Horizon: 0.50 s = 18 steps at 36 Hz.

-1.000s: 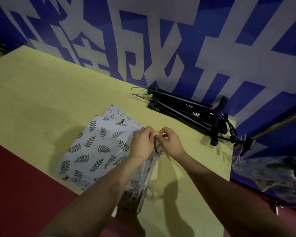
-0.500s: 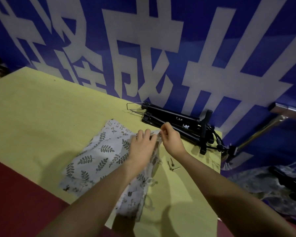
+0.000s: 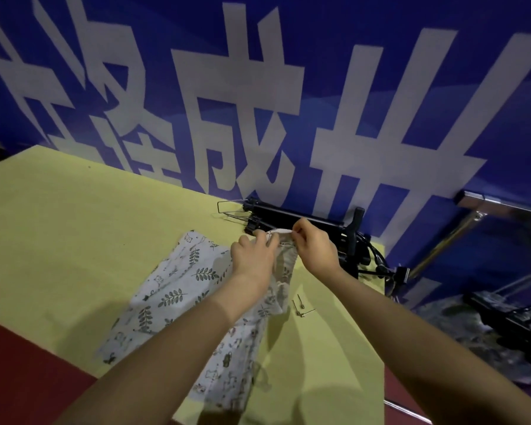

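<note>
Since half a second ago my two hands have drawn slightly apart, and a pale band of hem now stretches between them where they were bunched together before.

Nearest me, the leaf-print cloth spills over the front edge of the yellow table, its lower end hanging free while the rest lies flat. That, I judge, keeps the weight off the part I am working.

Farther up, my left hand presses down on the cloth with its fingers curled to pinch the far hem, anchoring it. My right hand pinches the same hem between thumb and fingers and lifts it just clear of the table, probably to pull it taut.

Just right of the cloth lie a few small metal pins, within easy reach. Behind the hands sits a stack of black hangers, against the blue banner.
</note>
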Tool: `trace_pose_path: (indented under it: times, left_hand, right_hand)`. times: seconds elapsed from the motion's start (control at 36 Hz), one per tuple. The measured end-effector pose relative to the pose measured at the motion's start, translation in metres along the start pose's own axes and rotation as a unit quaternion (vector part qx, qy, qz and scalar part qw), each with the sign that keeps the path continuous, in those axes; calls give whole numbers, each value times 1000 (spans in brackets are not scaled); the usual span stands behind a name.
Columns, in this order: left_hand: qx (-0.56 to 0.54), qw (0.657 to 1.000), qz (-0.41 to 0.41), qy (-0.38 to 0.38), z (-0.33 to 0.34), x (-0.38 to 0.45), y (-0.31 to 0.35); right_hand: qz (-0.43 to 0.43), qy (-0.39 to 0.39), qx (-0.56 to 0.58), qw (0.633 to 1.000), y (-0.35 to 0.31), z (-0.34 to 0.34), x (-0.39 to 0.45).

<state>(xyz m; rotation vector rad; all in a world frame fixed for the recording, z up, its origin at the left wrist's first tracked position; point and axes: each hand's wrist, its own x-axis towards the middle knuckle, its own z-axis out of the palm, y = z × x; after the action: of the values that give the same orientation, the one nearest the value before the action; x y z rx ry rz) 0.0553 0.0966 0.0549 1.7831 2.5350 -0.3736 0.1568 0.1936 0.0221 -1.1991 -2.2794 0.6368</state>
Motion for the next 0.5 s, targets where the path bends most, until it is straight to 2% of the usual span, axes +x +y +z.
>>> trace_pose_path:
  times: [0.14,0.28,0.42,0.5]
  left_hand:
    - [-87,994,38,-60,16,-2,-1]
    - [-216,969,49,-111,39,0,1]
    - [-255,955,68,-137,53,0,6]
    - [-251,953,70,-154,57,-2,4]
  right_hand:
    - [63,-59,79,993,26,14,-19]
    - [110,-152,2,982,59,26,-41]
    - [140,-256,-80,953,82,42,-62]
    - [141,-266,-117,946,89,50,-72]
